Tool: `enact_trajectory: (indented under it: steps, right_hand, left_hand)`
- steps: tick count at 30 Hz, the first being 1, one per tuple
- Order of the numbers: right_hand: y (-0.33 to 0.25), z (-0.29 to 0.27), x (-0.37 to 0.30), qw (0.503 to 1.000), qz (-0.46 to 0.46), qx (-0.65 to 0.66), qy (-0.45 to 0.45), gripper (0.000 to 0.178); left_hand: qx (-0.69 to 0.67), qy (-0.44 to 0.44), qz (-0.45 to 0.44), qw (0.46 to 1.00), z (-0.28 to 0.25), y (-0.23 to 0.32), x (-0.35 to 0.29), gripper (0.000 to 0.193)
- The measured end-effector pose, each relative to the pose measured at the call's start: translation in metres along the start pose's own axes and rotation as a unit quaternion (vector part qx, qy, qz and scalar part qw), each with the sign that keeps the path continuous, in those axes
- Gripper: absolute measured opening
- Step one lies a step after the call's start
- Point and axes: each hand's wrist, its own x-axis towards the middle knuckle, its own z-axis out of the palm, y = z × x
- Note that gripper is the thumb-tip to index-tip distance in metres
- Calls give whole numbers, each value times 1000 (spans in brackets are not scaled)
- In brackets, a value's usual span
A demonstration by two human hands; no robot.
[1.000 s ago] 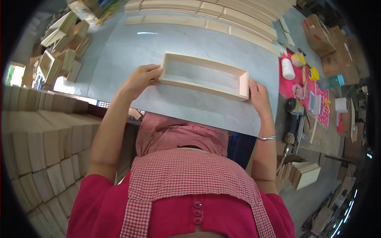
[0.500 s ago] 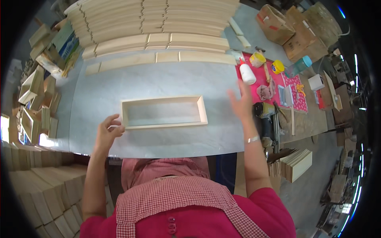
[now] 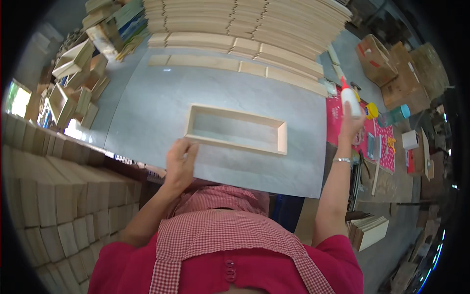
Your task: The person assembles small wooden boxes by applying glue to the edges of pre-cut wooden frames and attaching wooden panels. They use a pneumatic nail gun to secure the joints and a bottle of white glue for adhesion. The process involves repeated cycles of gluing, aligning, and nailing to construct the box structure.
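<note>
A rectangular frame of pale wood [image 3: 235, 143] lies on the grey tabletop [image 3: 254, 174] in front of me. At its near left corner is my left hand [image 3: 180, 164], fingers curled in and tips close against the wood. Whether anything is pinched between them is hidden. Over at the right side of the table, my right hand [image 3: 353, 126] grips a white glue bottle [image 3: 348, 98] with a red nozzle. The bottle stands nearly upright, nozzle up, above a pink cloth [image 3: 335, 115].
Tall stacks of wooden slats [image 3: 205, 22] line the table's far side. To the right are a yellow-lidded jar [image 3: 371, 110], a teal-lidded bottle [image 3: 394, 115] and cardboard boxes [image 3: 376, 59]. Finished-looking wooden boxes [image 3: 73, 61] pile up at the left, above stacked wood blocks [image 3: 36, 196].
My right hand has gone from open and empty to holding the glue bottle. My left hand's fingers have drawn closer together at the frame's corner. The view has shifted, moving the scene across.
</note>
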Motion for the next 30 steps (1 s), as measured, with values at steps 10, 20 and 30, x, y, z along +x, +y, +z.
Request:
enact_trajectory:
  steps: [10, 20, 30]
  right_hand:
    - [-196, 4, -229, 913, 57, 231, -331, 49]
    - [-230, 43, -278, 860, -29, 239, -451, 55]
    - [-229, 63, -277, 886, -89, 200, -409, 52]
  left_hand:
    - [111, -53, 133, 983, 43, -22, -28, 27]
    - [-11, -37, 173, 984, 34, -48, -28, 20]
    - [-2, -70, 177, 982, 30, -48, -28, 15]
